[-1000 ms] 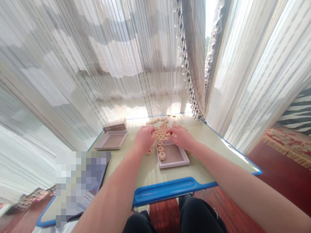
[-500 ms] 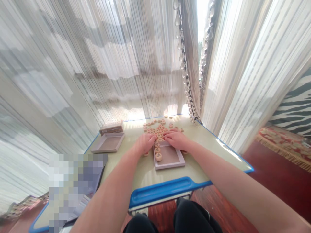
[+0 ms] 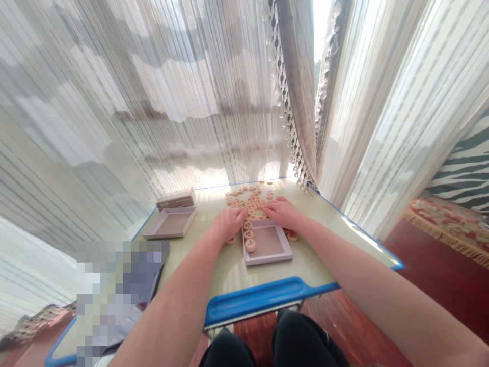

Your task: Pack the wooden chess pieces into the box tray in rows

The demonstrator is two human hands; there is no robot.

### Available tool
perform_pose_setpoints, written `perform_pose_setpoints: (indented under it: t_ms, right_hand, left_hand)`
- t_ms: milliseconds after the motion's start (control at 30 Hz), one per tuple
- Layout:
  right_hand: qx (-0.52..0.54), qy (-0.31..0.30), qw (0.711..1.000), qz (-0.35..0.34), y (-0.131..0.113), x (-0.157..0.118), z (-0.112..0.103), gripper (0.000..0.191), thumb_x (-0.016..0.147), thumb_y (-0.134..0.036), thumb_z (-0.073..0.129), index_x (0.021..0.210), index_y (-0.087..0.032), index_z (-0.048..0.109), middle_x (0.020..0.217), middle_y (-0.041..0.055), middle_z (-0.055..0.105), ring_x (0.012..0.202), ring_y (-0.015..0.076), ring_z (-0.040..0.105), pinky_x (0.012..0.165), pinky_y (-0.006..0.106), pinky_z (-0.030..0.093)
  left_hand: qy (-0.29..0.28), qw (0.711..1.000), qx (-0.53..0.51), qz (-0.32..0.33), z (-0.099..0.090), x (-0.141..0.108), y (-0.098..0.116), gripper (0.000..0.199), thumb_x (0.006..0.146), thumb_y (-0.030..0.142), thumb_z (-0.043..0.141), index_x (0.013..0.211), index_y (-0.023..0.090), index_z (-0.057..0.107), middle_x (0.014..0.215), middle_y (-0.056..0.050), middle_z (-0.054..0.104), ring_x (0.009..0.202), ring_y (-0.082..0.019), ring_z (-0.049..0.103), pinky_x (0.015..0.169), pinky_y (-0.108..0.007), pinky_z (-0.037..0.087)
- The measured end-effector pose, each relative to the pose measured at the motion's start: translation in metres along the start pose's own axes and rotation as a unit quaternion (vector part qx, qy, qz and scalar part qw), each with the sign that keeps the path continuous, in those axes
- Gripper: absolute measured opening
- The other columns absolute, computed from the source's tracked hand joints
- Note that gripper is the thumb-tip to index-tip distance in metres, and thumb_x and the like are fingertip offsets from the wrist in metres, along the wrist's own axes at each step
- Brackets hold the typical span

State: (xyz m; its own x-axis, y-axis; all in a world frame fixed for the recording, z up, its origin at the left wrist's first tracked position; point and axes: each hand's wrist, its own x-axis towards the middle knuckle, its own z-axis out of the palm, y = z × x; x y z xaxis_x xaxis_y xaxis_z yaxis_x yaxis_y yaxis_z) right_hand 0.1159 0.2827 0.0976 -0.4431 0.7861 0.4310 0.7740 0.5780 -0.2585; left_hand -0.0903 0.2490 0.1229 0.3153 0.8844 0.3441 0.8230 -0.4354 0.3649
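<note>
A shallow box tray [image 3: 269, 261] lies in front of me with a column of round xiangqi pieces [image 3: 250, 245] along its left side. My left hand [image 3: 230, 222] is at the box's far left corner, fingers curled together beside the column's far end; what is in them, if anything, is hidden. Fingers stretched out, my right hand [image 3: 284, 213] rests by the far right corner, its tips touching the edge of the loose xiangqi pieces [image 3: 252, 201] heaped beyond the box. One red-marked piece [image 3: 292, 236] lies right of the box, partly under my right wrist.
To the left sit another shallow tray [image 3: 168, 236] and a flat box [image 3: 175, 198] behind it. A dark flat object [image 3: 155, 262], partly blurred out, lies nearer on the left. The table's blue edge tray [image 3: 260, 299] faces me; curtains [image 3: 214, 102] hang behind.
My right hand has shifted slightly right and away, showing more of the box's far edge and the red-marked piece beside it. My left hand stays nearly in place.
</note>
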Motion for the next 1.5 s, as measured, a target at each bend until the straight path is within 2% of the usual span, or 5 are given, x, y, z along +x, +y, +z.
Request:
perform_pose_setpoints:
  t_ms: [167, 333, 667, 967, 1500]
  right_hand:
    - [0.009, 0.000, 1.000, -0.004, -0.004, -0.002, -0.003, 0.024, 0.080, -0.029, 0.048, 0.090, -0.024, 0.069, 0.087, 0.0018, 0.068, 0.091, 0.0219, 0.050, 0.083, 0.034, 0.039]
    - [-0.003, 0.006, 1.000, 0.009, -0.007, -0.003, -0.005, 0.027, 0.075, -0.025, 0.051, 0.095, -0.022, 0.069, 0.087, 0.0035, 0.068, 0.091, 0.0229, 0.050, 0.084, 0.034, 0.039]
    - [0.011, -0.023, 1.000, 0.013, -0.011, -0.003, -0.009, 0.028, 0.077, -0.029, 0.050, 0.098, -0.022, 0.067, 0.101, 0.0042, 0.064, 0.099, 0.0222, 0.048, 0.091, 0.035, 0.034]
    - [0.051, -0.079, 0.995, 0.044, -0.014, -0.004, -0.014, 0.030, 0.081, -0.028, 0.046, 0.104, -0.022, 0.064, 0.096, 0.0026, 0.065, 0.104, 0.0240, 0.043, 0.092, 0.036, 0.033]
    - [0.125, -0.076, 0.988, 0.057, -0.018, -0.005, -0.014, 0.023, 0.077, -0.028, 0.051, 0.095, -0.025, 0.065, 0.093, 0.0008, 0.065, 0.103, 0.0211, 0.047, 0.087, 0.033, 0.037]
  left_hand:
    - [0.146, 0.988, 0.044, -0.010, -0.005, 0.002, -0.006, 0.032, 0.083, 0.032, 0.036, 0.094, 0.022, 0.064, 0.100, -0.006, 0.065, 0.093, -0.021, 0.058, 0.080, -0.030, 0.041]
    - [0.195, 0.979, 0.049, -0.020, -0.010, 0.001, -0.009, 0.029, 0.081, 0.030, 0.040, 0.092, 0.020, 0.064, 0.097, -0.006, 0.066, 0.093, -0.022, 0.059, 0.082, -0.030, 0.042]
    - [0.172, 0.979, 0.090, -0.068, -0.010, 0.001, -0.003, 0.027, 0.080, 0.029, 0.039, 0.086, 0.022, 0.065, 0.092, -0.003, 0.068, 0.091, -0.020, 0.060, 0.080, -0.029, 0.044]
    - [0.157, 0.961, -0.022, -0.227, -0.008, 0.004, -0.025, 0.059, 0.063, 0.002, 0.038, 0.120, 0.014, 0.038, 0.103, -0.008, 0.065, 0.095, -0.022, 0.059, 0.079, -0.032, 0.044]
    - [0.173, 0.968, -0.007, -0.185, -0.014, 0.001, -0.012, 0.042, 0.061, 0.004, 0.037, 0.094, 0.019, 0.058, 0.098, -0.002, 0.066, 0.093, -0.018, 0.058, 0.082, -0.028, 0.043]
